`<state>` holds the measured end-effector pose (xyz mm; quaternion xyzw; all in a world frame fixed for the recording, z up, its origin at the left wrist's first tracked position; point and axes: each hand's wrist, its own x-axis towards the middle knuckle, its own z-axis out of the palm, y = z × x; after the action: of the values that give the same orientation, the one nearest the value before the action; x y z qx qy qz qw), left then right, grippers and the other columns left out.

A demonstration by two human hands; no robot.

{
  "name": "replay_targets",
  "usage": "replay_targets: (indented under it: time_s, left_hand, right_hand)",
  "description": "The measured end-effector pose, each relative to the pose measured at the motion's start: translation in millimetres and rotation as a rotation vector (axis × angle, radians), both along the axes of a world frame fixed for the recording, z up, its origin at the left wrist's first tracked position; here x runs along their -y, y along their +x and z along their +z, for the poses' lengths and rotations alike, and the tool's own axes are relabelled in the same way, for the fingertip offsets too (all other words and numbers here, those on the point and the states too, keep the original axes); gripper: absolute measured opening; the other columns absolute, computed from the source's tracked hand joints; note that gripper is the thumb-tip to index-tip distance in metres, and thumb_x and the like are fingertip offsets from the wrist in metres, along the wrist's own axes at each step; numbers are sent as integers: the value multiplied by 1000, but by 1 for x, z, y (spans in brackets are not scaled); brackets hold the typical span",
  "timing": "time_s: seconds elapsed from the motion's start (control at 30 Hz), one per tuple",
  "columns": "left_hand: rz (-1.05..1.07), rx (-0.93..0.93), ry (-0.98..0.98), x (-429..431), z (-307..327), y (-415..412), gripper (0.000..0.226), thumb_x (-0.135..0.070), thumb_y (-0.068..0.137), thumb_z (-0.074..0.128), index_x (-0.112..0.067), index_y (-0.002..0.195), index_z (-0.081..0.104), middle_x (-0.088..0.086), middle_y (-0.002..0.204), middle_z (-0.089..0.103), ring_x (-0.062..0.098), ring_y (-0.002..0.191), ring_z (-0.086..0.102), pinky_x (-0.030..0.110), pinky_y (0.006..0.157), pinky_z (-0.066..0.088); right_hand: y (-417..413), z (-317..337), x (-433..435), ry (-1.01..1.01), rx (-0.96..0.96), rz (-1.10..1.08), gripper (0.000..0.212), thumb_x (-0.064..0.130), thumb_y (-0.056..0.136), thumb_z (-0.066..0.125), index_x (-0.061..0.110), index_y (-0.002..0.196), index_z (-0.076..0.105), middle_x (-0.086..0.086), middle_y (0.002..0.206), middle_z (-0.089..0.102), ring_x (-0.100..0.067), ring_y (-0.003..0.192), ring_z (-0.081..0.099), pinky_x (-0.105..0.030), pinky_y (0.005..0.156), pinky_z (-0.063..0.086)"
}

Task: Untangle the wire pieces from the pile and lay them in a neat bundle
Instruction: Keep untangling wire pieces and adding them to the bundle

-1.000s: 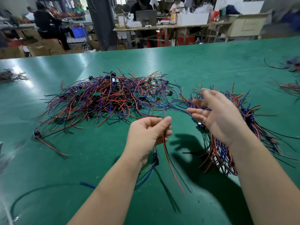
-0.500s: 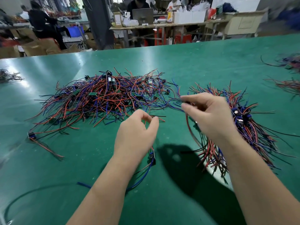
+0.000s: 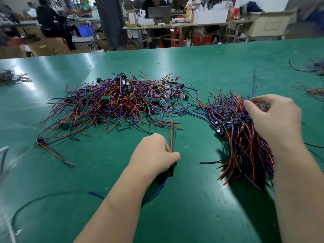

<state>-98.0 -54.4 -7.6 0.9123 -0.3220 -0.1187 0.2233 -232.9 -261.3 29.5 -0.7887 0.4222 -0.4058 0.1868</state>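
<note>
A tangled pile (image 3: 119,104) of red, blue and black wire pieces with small green boards lies on the green table, ahead and left. An aligned bundle (image 3: 243,137) of the same pieces lies at the right. My left hand (image 3: 154,155) rests near the table in front of the pile and grips a wire piece (image 3: 171,137); its red and black leads stick up, its blue leads trail back under my wrist. My right hand (image 3: 270,118) sits on top of the bundle, thumb and fingers pinching a wire piece at the bundle's far end.
The green table (image 3: 201,71) stretches far ahead. Smaller wire heaps lie at the left edge (image 3: 12,78) and the right edge (image 3: 315,92). A loose black cable (image 3: 35,200) curves near my left forearm. Workbenches, boxes and people fill the room beyond.
My right hand has carried a wire piece rightward from the middle onto the bundle. My left hand has dropped toward the table, still gripping its own piece.
</note>
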Motion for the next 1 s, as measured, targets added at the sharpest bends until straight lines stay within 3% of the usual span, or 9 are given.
replay_targets:
  time_s: [0.1, 0.2, 0.27, 0.37, 0.47, 0.53, 0.6, 0.8, 1.0]
  left_hand:
    - [-1, -157, -362, 5, 3, -4, 20, -36, 81, 69, -18, 74, 67, -5, 63, 67, 12, 61, 67, 22, 59, 52]
    - [30, -528, -812, 10, 9, -10, 18, -26, 80, 76, -12, 83, 65, 3, 73, 63, 20, 52, 68, 26, 49, 53]
    - [33, -578, -937, 11, 10, -13, 22, -23, 74, 79, -9, 83, 65, 4, 71, 65, 21, 51, 68, 26, 47, 53]
    - [-42, -288, -877, 11, 6, -16, 25, -27, 68, 85, -19, 80, 65, -2, 70, 68, 15, 56, 67, 26, 53, 55]
    - [-175, 155, -710, 11, 0, -18, 26, -26, 67, 85, -20, 81, 64, -7, 76, 64, 7, 63, 58, 22, 62, 49]
    - [-184, 172, -688, 11, -2, -19, 32, -30, 66, 85, -20, 86, 61, -7, 79, 63, 6, 62, 57, 24, 64, 48]
    - [-115, -20, -746, 12, -1, -22, 39, -36, 67, 85, -24, 93, 58, -7, 83, 63, 4, 60, 60, 20, 64, 51]
    - [-30, -1063, -846, 17, 9, -25, 11, -14, 96, 53, -11, 96, 63, 3, 85, 67, 13, 72, 67, 24, 70, 54]
    - [-93, -1270, -956, 16, 7, -25, 6, -4, 87, 58, -4, 88, 64, 5, 72, 67, 11, 61, 65, 21, 60, 55]
  right_hand:
    - [8, 0, -11, 78, 104, 116, 12, 25, 84, 64, 19, 88, 74, -1, 76, 68, -19, 71, 61, -27, 73, 45]
    - [18, 1, -33, 515, 267, 471, 17, 17, 89, 63, 15, 74, 71, -4, 73, 71, -13, 58, 63, -21, 55, 51]
    - [23, -2, -45, 758, 174, 685, 25, 27, 89, 63, 7, 77, 71, -8, 75, 72, -13, 56, 61, -18, 49, 48]
    - [31, -10, -60, 835, 119, 845, 38, 43, 67, 69, 6, 74, 72, -6, 68, 69, -11, 54, 56, -17, 46, 43]
    - [38, -16, -71, 799, 171, 838, 25, 34, 60, 76, 11, 66, 73, -7, 65, 69, -12, 56, 55, -22, 49, 42]
    - [39, -19, -73, 823, 250, 809, 15, 27, 58, 78, 13, 63, 73, -7, 63, 69, -12, 57, 58, -23, 52, 45]
    - [39, -18, -68, 848, 339, 778, 10, 18, 58, 79, 12, 64, 72, -5, 60, 67, -11, 54, 58, -20, 50, 46]
    - [36, -14, -61, 776, 411, 819, 21, 7, 57, 76, 13, 76, 68, 4, 62, 66, -7, 58, 59, -14, 62, 50]
    - [35, -9, -60, 846, 488, 884, 38, 12, 56, 75, 13, 93, 67, 0, 71, 70, -10, 67, 63, -17, 63, 52]
